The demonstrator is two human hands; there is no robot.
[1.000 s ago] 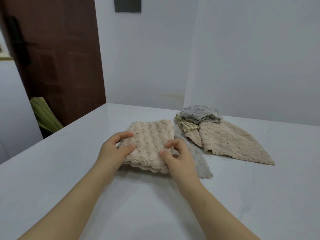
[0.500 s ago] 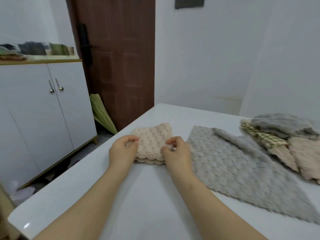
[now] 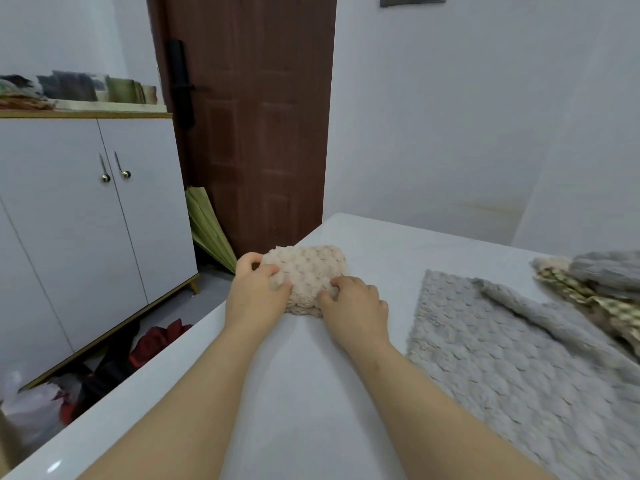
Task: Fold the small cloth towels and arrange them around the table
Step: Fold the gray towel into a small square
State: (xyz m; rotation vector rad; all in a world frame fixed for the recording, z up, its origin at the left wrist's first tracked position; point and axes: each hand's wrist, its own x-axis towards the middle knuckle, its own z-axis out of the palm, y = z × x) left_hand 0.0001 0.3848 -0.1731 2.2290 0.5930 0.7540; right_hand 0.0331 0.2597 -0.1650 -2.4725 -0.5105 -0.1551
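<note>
A folded beige towel (image 3: pixel 308 268) with a bumpy texture lies near the left edge of the white table (image 3: pixel 304 393). My left hand (image 3: pixel 254 296) grips its left side, thumb on top. My right hand (image 3: pixel 356 306) holds its near right corner with curled fingers. A grey towel (image 3: pixel 502 355) is spread flat to the right, one corner folded over. At the far right sits a heap of more towels (image 3: pixel 602 285): grey, checked and beige.
The table's left edge (image 3: pixel 166 379) drops to the floor beside the beige towel. A white cabinet (image 3: pixel 79 220), a brown door (image 3: pixel 256 116) and a green folded umbrella (image 3: pixel 207 233) stand to the left. Bags and red cloth (image 3: pixel 152 341) lie on the floor.
Both hands have carried the folded beige towel leftward off the grey towel to the table's left edge. My view has swung left, bringing the cabinet and door into sight.
</note>
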